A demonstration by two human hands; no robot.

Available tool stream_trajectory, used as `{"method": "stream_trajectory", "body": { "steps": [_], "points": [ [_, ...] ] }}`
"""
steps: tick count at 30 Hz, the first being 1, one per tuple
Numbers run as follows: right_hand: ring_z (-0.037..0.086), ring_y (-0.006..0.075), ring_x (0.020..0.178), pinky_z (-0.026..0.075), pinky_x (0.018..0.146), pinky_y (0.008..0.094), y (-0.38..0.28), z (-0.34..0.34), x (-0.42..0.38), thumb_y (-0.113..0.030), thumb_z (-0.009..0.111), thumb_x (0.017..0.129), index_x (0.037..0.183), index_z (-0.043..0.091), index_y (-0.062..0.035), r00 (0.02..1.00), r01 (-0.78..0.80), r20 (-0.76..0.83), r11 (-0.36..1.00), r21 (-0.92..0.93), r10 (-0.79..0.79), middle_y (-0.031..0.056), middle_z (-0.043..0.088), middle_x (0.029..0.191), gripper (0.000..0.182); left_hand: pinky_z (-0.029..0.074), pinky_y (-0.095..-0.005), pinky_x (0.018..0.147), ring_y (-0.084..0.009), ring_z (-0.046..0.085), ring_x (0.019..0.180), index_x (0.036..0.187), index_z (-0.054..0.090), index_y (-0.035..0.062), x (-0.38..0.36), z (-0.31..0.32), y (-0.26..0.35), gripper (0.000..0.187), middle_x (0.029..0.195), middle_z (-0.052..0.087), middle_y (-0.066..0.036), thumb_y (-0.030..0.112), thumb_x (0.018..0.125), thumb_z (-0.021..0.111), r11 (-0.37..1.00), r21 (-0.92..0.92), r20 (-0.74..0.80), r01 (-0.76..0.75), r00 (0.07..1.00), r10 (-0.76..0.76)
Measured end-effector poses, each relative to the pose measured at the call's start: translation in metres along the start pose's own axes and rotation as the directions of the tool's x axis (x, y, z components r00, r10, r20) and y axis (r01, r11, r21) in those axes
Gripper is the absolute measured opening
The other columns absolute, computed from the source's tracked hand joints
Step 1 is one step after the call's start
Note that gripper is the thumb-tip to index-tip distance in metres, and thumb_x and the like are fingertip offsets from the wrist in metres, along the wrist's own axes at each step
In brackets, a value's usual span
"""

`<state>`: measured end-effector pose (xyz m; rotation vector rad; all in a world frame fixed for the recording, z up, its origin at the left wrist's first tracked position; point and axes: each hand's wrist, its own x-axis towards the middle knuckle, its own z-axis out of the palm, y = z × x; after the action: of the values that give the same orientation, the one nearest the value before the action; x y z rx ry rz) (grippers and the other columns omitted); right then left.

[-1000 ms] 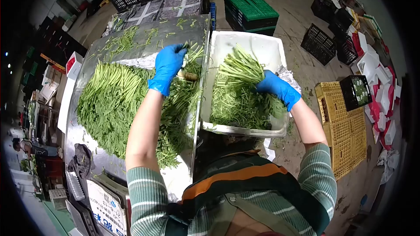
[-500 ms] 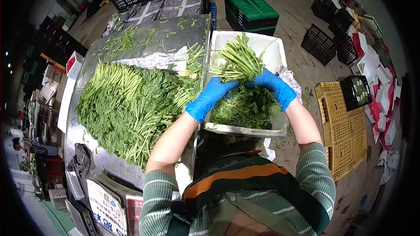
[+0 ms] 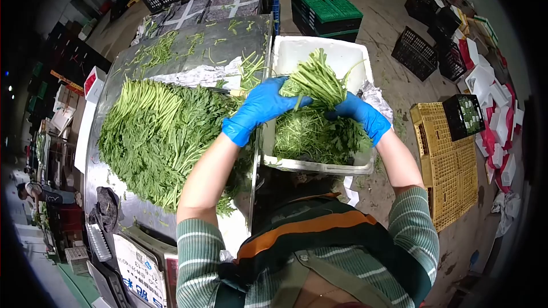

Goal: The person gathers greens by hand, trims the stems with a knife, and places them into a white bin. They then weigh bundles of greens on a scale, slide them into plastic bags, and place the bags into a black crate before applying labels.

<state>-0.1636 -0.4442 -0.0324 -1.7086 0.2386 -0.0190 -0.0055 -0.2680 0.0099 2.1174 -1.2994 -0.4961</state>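
A bunch of leafy greens (image 3: 321,82), its pale stem ends pointing up and away from me, is held over a white foam box (image 3: 365,60). My right hand (image 3: 362,117), in a blue glove, is closed round the bunch's lower right side. At its left side is my gloved left hand (image 3: 265,105), fingers curled and thumb pointing right, with a green stem between them. Its fingertips are partly hidden by the greens. Loose greens and trimmings (image 3: 311,137) lie in the box below both hands. To the left, a large pile of leafy greens (image 3: 165,137) covers part of the metal table (image 3: 228,40).
A crumpled white cloth (image 3: 205,75) and scattered leaf scraps lie on the table. Beyond the box stand stacked green-lidded crates (image 3: 326,5). Yellow plastic pallets (image 3: 448,159) and black crates (image 3: 415,54) are on the floor to the right. A handwritten sign (image 3: 140,271) stands at lower left.
My left hand has shifted left and up, away from my right hand. The bunch has tilted, and more trimmings show in the box. My right hand stays on the bunch.
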Motion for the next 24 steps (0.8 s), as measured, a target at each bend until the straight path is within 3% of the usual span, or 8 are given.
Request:
{"method": "stream_trajectory", "body": {
  "steps": [4,6,8,13,15,20,23,24],
  "points": [
    [0.052,0.0148,0.089,0.042,0.081,0.0275,0.011,0.0,0.005,0.002,0.064,0.064,0.112,0.052,0.0007,1.0,0.028,0.012,0.996,-0.087,-0.028,0.0067,0.058,0.1,0.05,0.045,-0.0405,0.072,-0.0342,0.058,0.08,0.094,0.06,0.007,0.007,0.015,0.002,0.036,0.083,0.06,-0.019,0.038,0.078,0.054,0.998,0.026,-0.137,0.054,0.989,-0.05],
    [0.051,0.0143,0.092,0.042,0.08,0.0273,0.014,-0.01,-0.005,0.002,0.063,0.065,0.115,0.05,0.0004,0.999,-0.038,-0.024,0.999,0.033,0.039,0.0063,0.057,0.103,0.052,0.045,-0.0425,0.068,-0.0346,0.058,0.073,0.09,0.06,0.008,0.007,-0.003,-0.012,0.031,0.077,0.061,-0.017,0.036,0.082,0.049,0.987,0.145,-0.318,0.074,0.948,-0.025],
    [0.05,0.0134,0.095,0.042,0.08,0.0261,-0.009,-0.011,-0.022,0.001,0.06,0.068,0.119,0.046,-0.0005,0.989,-0.126,-0.04,0.962,0.243,0.139,0.0061,0.055,0.106,0.053,0.045,-0.0432,0.067,-0.0345,0.058,0.071,0.09,0.06,0.0087,0.018,-0.021,-0.052,0.03,0.074,0.06,-0.017,0.036,0.083,0.048,0.978,-0.033,-0.261,0.205,0.943,-0.206],
    [0.05,0.0136,0.095,0.041,0.081,0.0255,-0.006,-0.011,-0.02,0.001,0.057,0.069,0.12,0.045,-0.0007,0.981,-0.133,-0.099,0.947,0.294,0.169,0.0072,0.055,0.108,0.053,0.041,-0.0367,0.088,-0.0327,0.048,0.109,0.128,0.039,0.0147,0.01,-0.033,-0.037,0.069,0.123,0.046,-0.018,0.051,0.073,0.058,0.966,0.248,-0.243,0.071,0.97,-0.009],
    [0.05,0.0139,0.096,0.04,0.082,0.0251,0.0,-0.009,-0.016,0.002,0.058,0.069,0.122,0.044,-0.0009,0.988,-0.111,-0.06,0.935,0.336,0.139,0.007,0.055,0.11,0.055,0.041,-0.037,0.088,-0.0325,0.049,0.107,0.127,0.04,0.0133,0.011,-0.034,-0.009,0.075,0.121,0.048,-0.017,0.055,0.069,0.061,0.998,-0.053,-0.165,-0.047,0.986,0.038],
    [0.049,0.0148,0.101,0.038,0.088,0.0266,-0.023,0.011,-0.018,0.005,0.061,0.066,0.122,0.045,-0.0019,0.984,-0.151,-0.025,0.895,0.42,0.177,0.0077,0.055,0.112,0.058,0.047,-0.0377,0.07,-0.031,0.06,0.075,0.102,0.061,0.0122,0.014,-0.006,0.014,0.045,0.08,0.063,-0.014,0.046,0.073,0.06,0.981,0.187,-0.114,-0.045,0.991,0.067],
    [0.049,0.015,0.1,0.038,0.088,0.0277,0.004,-0.005,-0.01,0.003,0.064,0.065,0.12,0.046,-0.0011,1.0,0.001,-0.017,0.993,-0.118,-0.003,0.0084,0.055,0.111,0.058,0.045,-0.0402,0.058,-0.029,0.059,0.061,0.084,0.065,0.0117,0.023,-0.007,-0.001,0.023,0.064,0.061,-0.01,0.031,0.08,0.053,0.951,0.307,-0.384,-0.047,0.908,0.168],
    [0.049,0.015,0.099,0.038,0.088,0.0278,0.006,-0.006,-0.014,0.002,0.064,0.065,0.119,0.047,-0.0008,0.998,-0.053,-0.044,0.999,-0.013,0.052,0.0083,0.055,0.11,0.057,0.046,-0.0389,0.058,-0.0281,0.059,0.06,0.085,0.065,0.0115,0.027,-0.02,-0.011,0.023,0.063,0.061,-0.008,0.03,0.08,0.053,0.986,0.159,-0.417,0.052,0.908,0.02]
  ]
}}
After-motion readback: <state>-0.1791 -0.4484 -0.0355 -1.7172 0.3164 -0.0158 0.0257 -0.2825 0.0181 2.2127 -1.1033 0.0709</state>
